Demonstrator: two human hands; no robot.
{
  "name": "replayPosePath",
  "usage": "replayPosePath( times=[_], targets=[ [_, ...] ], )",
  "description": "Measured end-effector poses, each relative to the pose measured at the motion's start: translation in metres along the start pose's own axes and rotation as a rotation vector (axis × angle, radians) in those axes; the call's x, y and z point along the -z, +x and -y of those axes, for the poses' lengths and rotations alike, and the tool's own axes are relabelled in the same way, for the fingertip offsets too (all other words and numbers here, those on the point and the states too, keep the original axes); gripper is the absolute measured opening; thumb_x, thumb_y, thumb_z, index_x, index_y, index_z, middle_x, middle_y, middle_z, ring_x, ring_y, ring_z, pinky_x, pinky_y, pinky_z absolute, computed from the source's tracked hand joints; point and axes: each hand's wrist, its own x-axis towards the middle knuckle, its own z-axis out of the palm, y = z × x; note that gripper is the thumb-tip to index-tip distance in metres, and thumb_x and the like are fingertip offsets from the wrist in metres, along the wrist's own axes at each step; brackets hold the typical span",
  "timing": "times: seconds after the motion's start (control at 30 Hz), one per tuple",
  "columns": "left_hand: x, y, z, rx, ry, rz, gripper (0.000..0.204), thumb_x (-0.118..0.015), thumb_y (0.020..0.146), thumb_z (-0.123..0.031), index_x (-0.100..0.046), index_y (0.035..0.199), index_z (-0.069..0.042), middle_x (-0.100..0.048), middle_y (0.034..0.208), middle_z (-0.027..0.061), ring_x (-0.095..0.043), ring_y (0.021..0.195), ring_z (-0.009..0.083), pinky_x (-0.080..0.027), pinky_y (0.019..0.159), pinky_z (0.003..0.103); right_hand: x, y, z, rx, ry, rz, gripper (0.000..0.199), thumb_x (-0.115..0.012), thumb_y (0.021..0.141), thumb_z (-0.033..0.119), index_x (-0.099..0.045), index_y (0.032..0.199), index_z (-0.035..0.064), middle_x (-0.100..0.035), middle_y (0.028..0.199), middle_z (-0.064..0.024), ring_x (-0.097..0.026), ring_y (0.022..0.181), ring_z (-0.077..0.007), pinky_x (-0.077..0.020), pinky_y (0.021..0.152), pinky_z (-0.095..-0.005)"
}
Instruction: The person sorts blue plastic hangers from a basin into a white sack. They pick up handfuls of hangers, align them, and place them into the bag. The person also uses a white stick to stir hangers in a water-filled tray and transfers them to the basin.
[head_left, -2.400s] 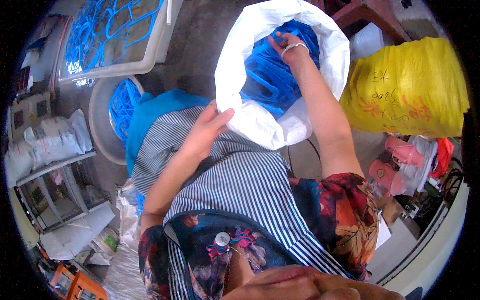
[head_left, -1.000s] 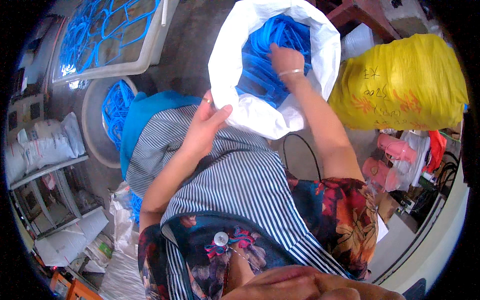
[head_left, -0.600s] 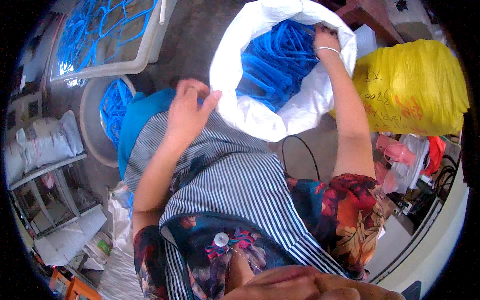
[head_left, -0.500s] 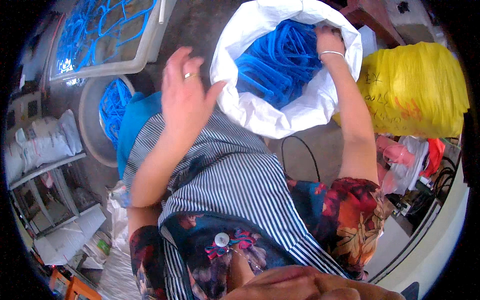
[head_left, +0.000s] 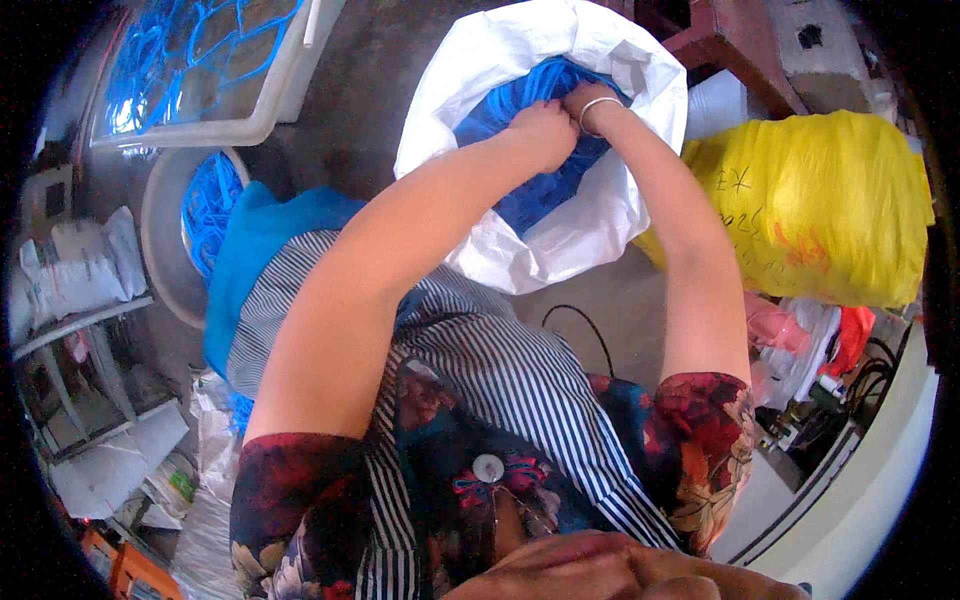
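A white woven sack (head_left: 432, 120) stands with its mouth wide and its rim folded outward. Inside lies a mass of long blue plastic strips (head_left: 530, 205). Both my hands reach into the sack, side by side over the strips. My left hand (head_left: 545, 132) has its fingers curled down on them, the fingertips partly hidden. Close against it, my right hand (head_left: 592, 104), with a bracelet at the wrist, is also closed on the strips. How many strips each hand grips is hidden.
At the left stands a grey tub (head_left: 165, 240) with more blue strips, below a clear-walled white tray (head_left: 200, 132) holding wet-looking blue strips. A big yellow bundle (head_left: 820, 205) sits right of the sack. A black cable (head_left: 590, 325) curves across the floor.
My left hand has gone from outside the sack's left rim into it, beside my right hand. My right hand has shifted left, away from the inner right edge.
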Motion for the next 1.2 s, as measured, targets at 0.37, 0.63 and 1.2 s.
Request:
replayPosePath(
  times=[0.37, 0.63, 1.2],
  targets=[
    [-0.011, -0.002, 0.021, -0.096, 0.247, -0.073, 0.027, -0.048, 0.082, -0.017, -0.063, 0.104, -0.016, -0.063, 0.096, 0.0048, -0.048, 0.114, 0.0227, -0.026, 0.106, 0.044, -0.005, -0.033, -0.019, -0.008, 0.01, -0.101, 0.034, -0.043, 0.085, 0.018, -0.059, 0.114, 0.0157, -0.059, 0.109, -0.0136, -0.056, 0.102, -0.0312, -0.0456, 0.087, -0.0382],
    [-0.012, -0.017, 0.041, -0.134, 0.221, -0.226, 0.025, -0.049, 0.081, -0.018, -0.064, 0.1, -0.015, -0.061, 0.106, 0.0028, -0.043, 0.121, 0.0222, -0.029, 0.105, 0.041, 0.0, -0.048, -0.028, -0.017, 0.007, 0.087, 0.031, -0.04, 0.088, 0.021, -0.06, 0.109, 0.0107, -0.056, 0.117, -0.0145, -0.055, 0.106, -0.032, -0.0451, 0.088, -0.0408],
    [-0.018, -0.023, 0.012, -0.067, 0.234, -0.048, 0.031, -0.049, 0.083, -0.018, -0.062, 0.11, -0.026, -0.052, 0.121, -0.0031, -0.034, 0.127, 0.0217, -0.027, 0.103, 0.049, -0.051, 0.007, -0.004, -0.223, 0.524, -0.094, 0.034, -0.043, 0.088, 0.019, -0.058, 0.116, 0.0048, -0.052, 0.123, -0.0179, -0.052, 0.112, -0.0318, -0.0428, 0.094, -0.0401]
  ],
)
